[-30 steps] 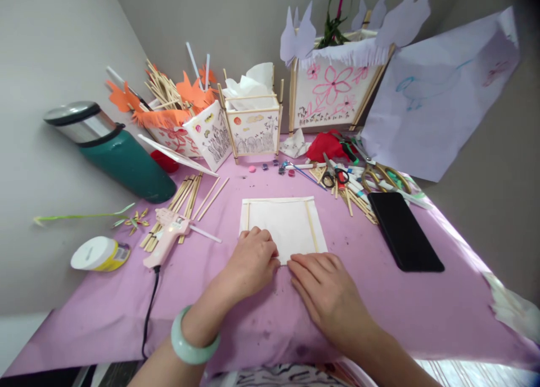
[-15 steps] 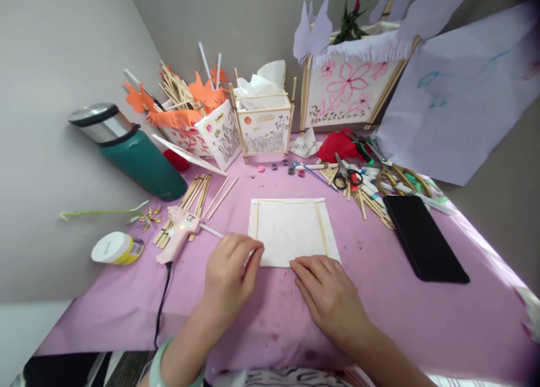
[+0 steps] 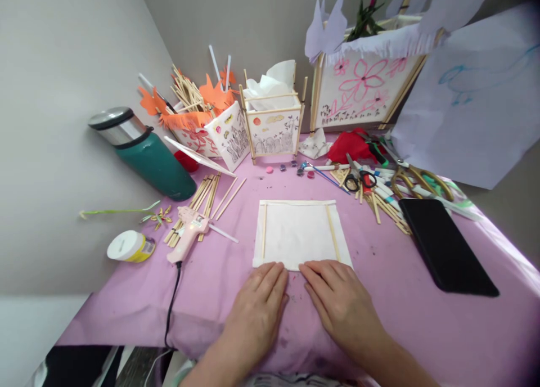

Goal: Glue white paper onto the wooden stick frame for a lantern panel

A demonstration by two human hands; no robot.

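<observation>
Left hand [image 3: 255,309] and right hand [image 3: 346,301], unclenched, press the white rectangular paper [image 3: 298,235] at six o'clock; next move likely requires even pressure.

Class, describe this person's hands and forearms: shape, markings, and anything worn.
The left hand and right hand are ungloved, with slender fingers and no visible rings or markings. No sleeve shows on the left forearm or right forearm. By the left one, at the picture's bottom edge, is a sliver of pale green, perhaps a bangle.
</observation>
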